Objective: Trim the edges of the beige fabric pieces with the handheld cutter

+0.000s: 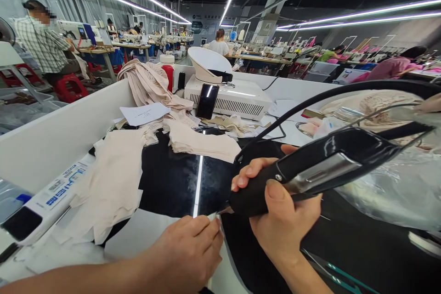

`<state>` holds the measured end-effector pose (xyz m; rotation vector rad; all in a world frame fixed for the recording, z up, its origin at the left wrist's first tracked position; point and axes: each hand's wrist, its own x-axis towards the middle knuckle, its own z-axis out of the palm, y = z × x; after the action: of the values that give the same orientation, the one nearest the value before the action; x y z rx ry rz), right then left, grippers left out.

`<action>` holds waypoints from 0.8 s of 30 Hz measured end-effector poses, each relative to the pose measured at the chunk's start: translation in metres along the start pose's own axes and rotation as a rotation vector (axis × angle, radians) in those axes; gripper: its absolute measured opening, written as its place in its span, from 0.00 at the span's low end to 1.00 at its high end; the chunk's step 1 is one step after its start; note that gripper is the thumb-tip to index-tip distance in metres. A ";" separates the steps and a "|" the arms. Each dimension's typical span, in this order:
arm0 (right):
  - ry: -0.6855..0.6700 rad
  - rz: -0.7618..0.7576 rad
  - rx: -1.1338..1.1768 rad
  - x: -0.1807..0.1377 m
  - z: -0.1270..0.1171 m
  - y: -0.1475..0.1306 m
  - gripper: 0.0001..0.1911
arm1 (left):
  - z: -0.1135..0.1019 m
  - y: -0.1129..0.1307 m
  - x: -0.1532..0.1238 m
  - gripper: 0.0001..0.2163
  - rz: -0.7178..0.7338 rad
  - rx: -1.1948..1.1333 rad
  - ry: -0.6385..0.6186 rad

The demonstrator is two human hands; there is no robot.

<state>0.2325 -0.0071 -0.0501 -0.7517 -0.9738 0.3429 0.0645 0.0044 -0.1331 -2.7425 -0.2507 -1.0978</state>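
Observation:
My right hand (279, 213) is closed round a black handheld cutting tool (320, 167) with a metal strip along its side; a black cable runs off its back end. The tool's tip touches a pale piece of fabric (138, 239) lying on the glossy black work surface (172, 179). My left hand (188, 250) rests knuckles-up on that pale fabric, fingers curled and pressing it down right beside the tool's tip. Whether anything is pinched under those fingers is hidden.
Stacks of beige fabric pieces (113, 179) lie left and behind. A white machine (234, 96) with a phone (207, 101) leaning on it stands at the back. Clear plastic bag (389, 183) at right. White partition (62, 133) at left. Other people sit at distant tables.

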 end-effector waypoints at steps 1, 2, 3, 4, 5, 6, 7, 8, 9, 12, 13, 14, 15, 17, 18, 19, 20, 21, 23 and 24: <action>-0.003 0.004 0.001 0.000 0.000 0.000 0.17 | 0.000 0.000 0.000 0.11 -0.003 0.000 0.001; -0.005 0.005 0.005 0.001 0.000 0.000 0.17 | 0.000 0.001 -0.001 0.11 -0.003 0.004 -0.006; -0.002 0.005 0.009 0.001 0.000 0.000 0.17 | 0.000 0.001 -0.001 0.11 0.001 0.011 -0.015; 0.003 0.002 0.010 0.001 0.001 -0.001 0.19 | 0.001 0.001 -0.002 0.10 0.003 0.017 -0.023; 0.007 0.002 0.010 0.002 0.001 -0.002 0.20 | 0.001 0.001 -0.003 0.10 0.006 0.024 -0.035; 0.010 0.006 0.011 0.002 0.002 -0.002 0.22 | 0.001 0.001 -0.004 0.11 0.011 0.033 -0.051; 0.010 0.013 0.016 0.001 0.003 -0.003 0.23 | 0.001 0.001 -0.004 0.11 0.017 0.043 -0.066; 0.007 0.024 0.029 0.001 0.004 -0.004 0.24 | 0.001 0.001 -0.005 0.12 0.023 0.056 -0.082; 0.001 0.036 0.047 0.000 0.005 -0.004 0.25 | 0.001 0.001 -0.006 0.12 0.029 0.070 -0.098; -0.015 0.047 0.095 -0.003 0.008 -0.004 0.25 | 0.001 0.001 -0.007 0.12 0.037 0.086 -0.117; -0.021 0.045 0.099 -0.004 0.008 -0.003 0.25 | 0.001 0.001 -0.007 0.13 0.033 0.082 -0.109; -0.027 0.045 0.098 -0.004 0.008 -0.003 0.25 | 0.000 0.001 -0.006 0.13 0.029 0.078 -0.098; -0.033 0.045 0.096 -0.004 0.008 -0.002 0.24 | 0.000 0.002 -0.006 0.13 0.026 0.075 -0.087; -0.035 0.046 0.094 -0.004 0.008 -0.002 0.24 | 0.000 0.002 -0.004 0.13 0.019 0.069 -0.071; -0.034 0.045 0.095 -0.004 0.008 -0.001 0.24 | 0.000 0.002 -0.004 0.13 0.012 0.063 -0.063; -0.033 0.043 0.095 -0.004 0.008 -0.001 0.24 | -0.001 0.002 -0.003 0.14 0.005 0.055 -0.054; -0.032 0.039 0.095 -0.004 0.008 -0.001 0.24 | -0.001 0.002 -0.002 0.14 -0.003 0.044 -0.041; -0.032 0.036 0.093 -0.004 0.008 -0.001 0.24 | -0.001 0.002 -0.001 0.14 -0.012 0.035 -0.027; -0.034 0.031 0.083 -0.005 0.008 0.000 0.23 | -0.001 0.002 0.000 0.14 -0.022 0.024 -0.005; -0.032 0.029 0.074 -0.006 0.008 0.000 0.22 | -0.001 0.002 0.001 0.14 -0.022 0.025 -0.004</action>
<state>0.2231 -0.0069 -0.0514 -0.6952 -0.9764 0.4151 0.0646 0.0027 -0.1317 -2.7266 -0.2931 -1.0875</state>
